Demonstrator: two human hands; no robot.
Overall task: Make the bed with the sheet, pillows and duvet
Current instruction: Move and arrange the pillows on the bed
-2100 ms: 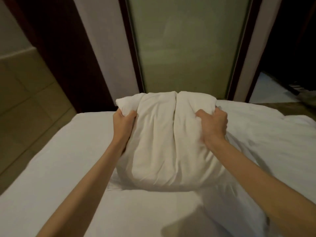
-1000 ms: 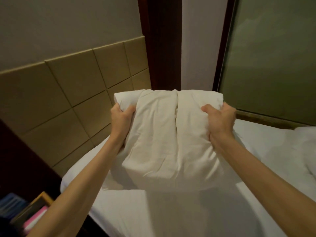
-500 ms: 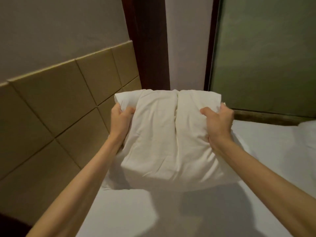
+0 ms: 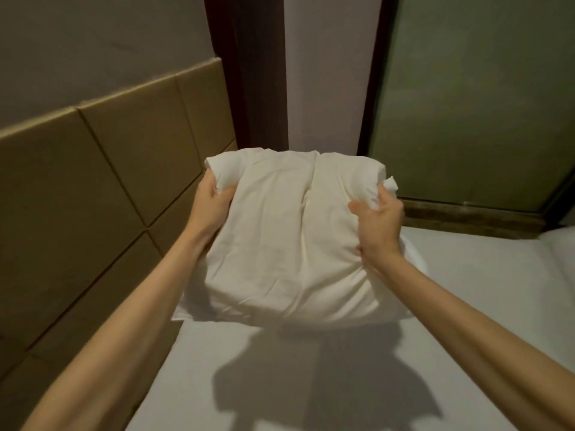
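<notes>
Swung round from the glass panel (image 4: 473, 98) toward the padded headboard (image 4: 93, 188), the pillow (image 4: 295, 237) now hangs at the bed's head corner, just beside the headboard, casting a shadow on the white sheet (image 4: 466, 306) below; whether its lower edge touches the sheet is unclear. From the head view, the left hand (image 4: 210, 203) grips the upper left corner, fingers curled into bunched fabric, and the right hand (image 4: 379, 225) clutches the upper right edge likewise. It looks light and very soft, sagging and creasing down the middle, so holding both top corners seems right.
</notes>
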